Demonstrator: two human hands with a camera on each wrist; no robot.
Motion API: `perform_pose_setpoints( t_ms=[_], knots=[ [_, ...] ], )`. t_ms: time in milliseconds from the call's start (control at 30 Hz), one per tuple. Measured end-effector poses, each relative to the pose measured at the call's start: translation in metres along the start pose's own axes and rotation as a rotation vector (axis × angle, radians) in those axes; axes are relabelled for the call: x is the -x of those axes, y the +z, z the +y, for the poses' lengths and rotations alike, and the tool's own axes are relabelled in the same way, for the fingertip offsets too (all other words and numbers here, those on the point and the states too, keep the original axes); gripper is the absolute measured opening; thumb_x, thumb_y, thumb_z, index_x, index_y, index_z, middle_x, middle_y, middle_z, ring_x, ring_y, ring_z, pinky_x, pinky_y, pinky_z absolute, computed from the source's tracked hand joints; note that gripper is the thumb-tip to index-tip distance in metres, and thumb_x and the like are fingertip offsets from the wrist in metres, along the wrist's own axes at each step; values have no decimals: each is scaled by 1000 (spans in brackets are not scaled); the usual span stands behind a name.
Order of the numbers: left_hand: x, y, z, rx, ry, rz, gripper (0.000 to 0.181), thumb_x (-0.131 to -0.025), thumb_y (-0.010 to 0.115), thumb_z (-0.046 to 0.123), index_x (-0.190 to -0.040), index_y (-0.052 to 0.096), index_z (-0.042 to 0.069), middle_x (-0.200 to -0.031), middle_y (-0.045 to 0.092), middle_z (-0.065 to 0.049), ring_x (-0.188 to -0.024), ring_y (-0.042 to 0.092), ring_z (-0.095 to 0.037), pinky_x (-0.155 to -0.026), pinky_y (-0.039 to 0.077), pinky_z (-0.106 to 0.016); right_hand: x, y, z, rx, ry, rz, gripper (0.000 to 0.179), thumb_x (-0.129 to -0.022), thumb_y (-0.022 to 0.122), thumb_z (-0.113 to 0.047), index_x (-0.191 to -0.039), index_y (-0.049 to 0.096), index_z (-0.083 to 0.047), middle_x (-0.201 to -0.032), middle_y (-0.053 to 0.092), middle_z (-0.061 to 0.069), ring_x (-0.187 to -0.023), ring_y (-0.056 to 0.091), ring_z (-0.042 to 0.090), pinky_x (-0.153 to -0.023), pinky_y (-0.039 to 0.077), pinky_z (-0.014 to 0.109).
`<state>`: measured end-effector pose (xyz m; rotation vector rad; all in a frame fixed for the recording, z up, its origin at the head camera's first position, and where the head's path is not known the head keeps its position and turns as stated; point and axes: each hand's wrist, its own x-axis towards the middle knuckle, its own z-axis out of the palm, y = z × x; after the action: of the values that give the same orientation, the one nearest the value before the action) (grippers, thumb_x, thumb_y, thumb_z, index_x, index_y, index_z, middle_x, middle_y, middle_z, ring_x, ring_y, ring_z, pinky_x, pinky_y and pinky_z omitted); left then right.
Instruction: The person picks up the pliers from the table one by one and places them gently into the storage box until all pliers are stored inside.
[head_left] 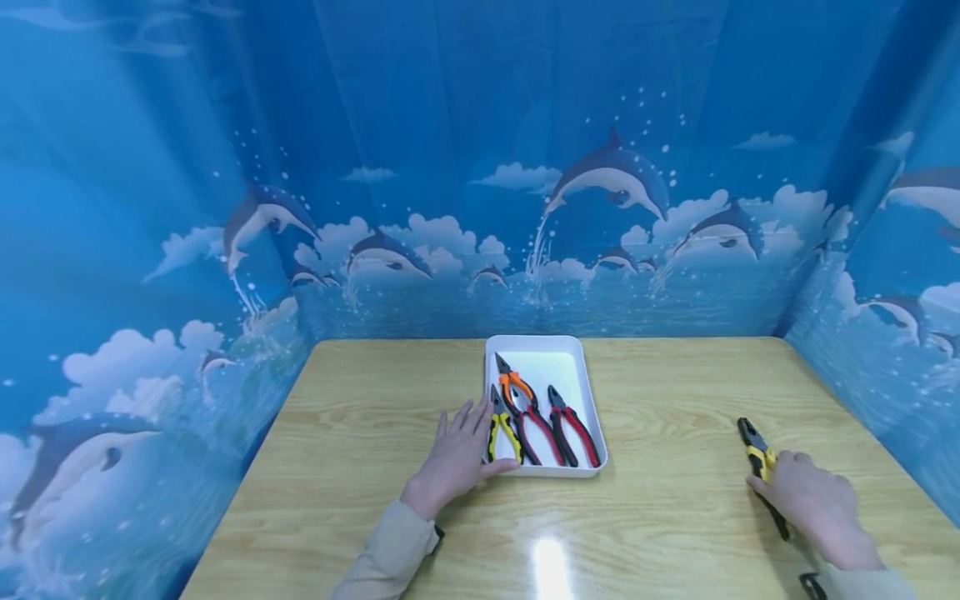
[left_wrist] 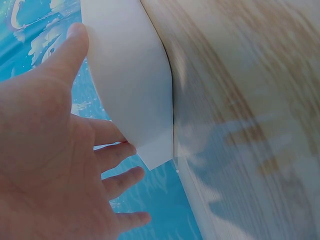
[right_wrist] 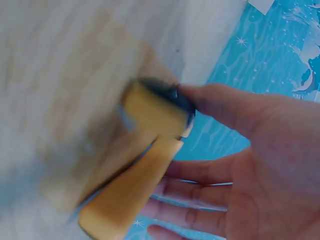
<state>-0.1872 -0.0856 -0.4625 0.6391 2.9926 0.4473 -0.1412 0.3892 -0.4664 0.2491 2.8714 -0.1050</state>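
Note:
In the head view, a white tray [head_left: 557,364] holds orange-and-black needle-nose pliers [head_left: 516,382], yellow-and-black needle-nose pliers [head_left: 507,433] and red-and-black pliers [head_left: 572,425]. My left hand [head_left: 459,460] rests at the tray's left front corner, fingers spread, thumb along the front rim. The left wrist view shows its thumb and a fingertip at the tray's outer wall [left_wrist: 131,75]. Off to the right, my right hand [head_left: 819,507] grips pliers [head_left: 759,458] with yellow-and-black handles and dark blunt jaws. These look blurred in the right wrist view, thumb against one side and fingers behind.
The wooden table [head_left: 675,400] reaches back to a blue curtain [head_left: 465,167] printed with dolphins, which also stands along the left and right sides. A bright light reflection lies on the tabletop in front of the tray.

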Motion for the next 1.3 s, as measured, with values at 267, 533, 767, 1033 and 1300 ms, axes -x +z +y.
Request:
perform_pose_setpoints(
  t_ms=[267,533,767,1033,1300],
  knots=[
    [1,1,-1,1,2,-2,100,-91,58,67,-159,25,2,-167,20,-15,-152,21,-42,-120,17,-68,-1,-2,-6,-6,-3,23,56,-96,66,-41,-87,52,12,-74,51,17,-63,52,29,-54,45,40],
    [2,1,-2,-2,1,-1,100,-91,58,66,-160,25,2,-167,20,-16,-152,21,-43,-120,17,-68,-5,-4,-7,-26,-20,32,60,-96,65,-44,-93,53,15,-77,53,21,-65,56,34,-55,48,47],
    [2,1,-1,1,1,-1,99,-91,59,66,-159,26,2,-167,20,-15,-152,21,-42,-120,17,-68,-7,-6,-15,-38,-43,67,55,-97,65,-41,-92,52,13,-76,51,19,-63,53,29,-52,45,42],
    [2,1,-1,-1,0,7,99,-92,59,66,-159,26,2,-167,21,-16,-152,21,-42,-120,16,-68,-9,-10,-26,-19,-77,93,61,-97,65,-41,-101,52,18,-83,52,26,-66,54,33,-52,47,43],
    [1,2,-1,-22,2,8,99,-91,57,68,-160,26,2,-167,21,-15,-152,21,-42,-120,17,-68,-13,-8,-41,-5,-128,151,54,-97,65,-38,-91,52,14,-78,50,21,-61,52,29,-49,46,41]
  ],
)
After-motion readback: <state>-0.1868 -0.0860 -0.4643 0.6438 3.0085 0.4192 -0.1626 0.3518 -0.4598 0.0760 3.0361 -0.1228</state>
